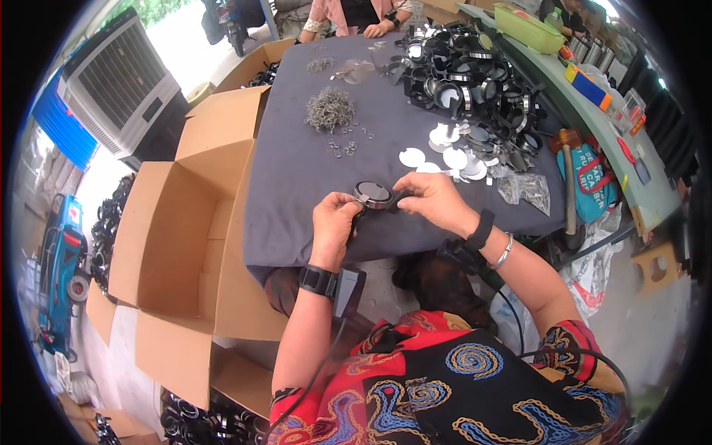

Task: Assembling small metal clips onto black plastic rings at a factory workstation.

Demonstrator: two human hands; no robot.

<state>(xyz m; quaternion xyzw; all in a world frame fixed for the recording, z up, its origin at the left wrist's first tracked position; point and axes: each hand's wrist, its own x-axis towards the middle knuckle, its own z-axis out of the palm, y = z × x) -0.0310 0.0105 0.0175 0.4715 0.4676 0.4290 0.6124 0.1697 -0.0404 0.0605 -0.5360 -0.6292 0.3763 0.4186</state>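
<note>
- Clock centred on the round black-rimmed part (373,194); its silver face is up, over the near edge of the main surface (285,178).
- Left hand (335,222), 8 o'clock: grip narrow, thumb and fingers pinching the part's rim.
- Right hand (437,200), 3 o'clock: grip narrow, thumb and forefinger on the black tab at the part's side.
- Main surface: covered in dark grey cloth. Pile of small metal clips (331,109) at 11, a few loose clips just below it.
- 1 o'clock: big heap of black-and-silver round parts (475,74), tangled, by the far right edge.
- 2 o'clock: loose pale discs (443,135), some overlapping, beside the heap.
- 3 o'clock: clear bag of small metal pieces (535,194), then wooden-handled tool (569,182) and teal bag (586,178) past the edge.
- Room, 2 to 3: long side table (627,167), yellow-green basket (528,30) at its far end.
- 9 o'clock: open cardboard box (174,237), against the surface.
- 10: grey air cooler (122,81). 11: parked scooter (233,30).
- 8 to 9: blue cart (61,274).
- 12: another person (356,18) at the far edge, one hand on the cloth.
</note>
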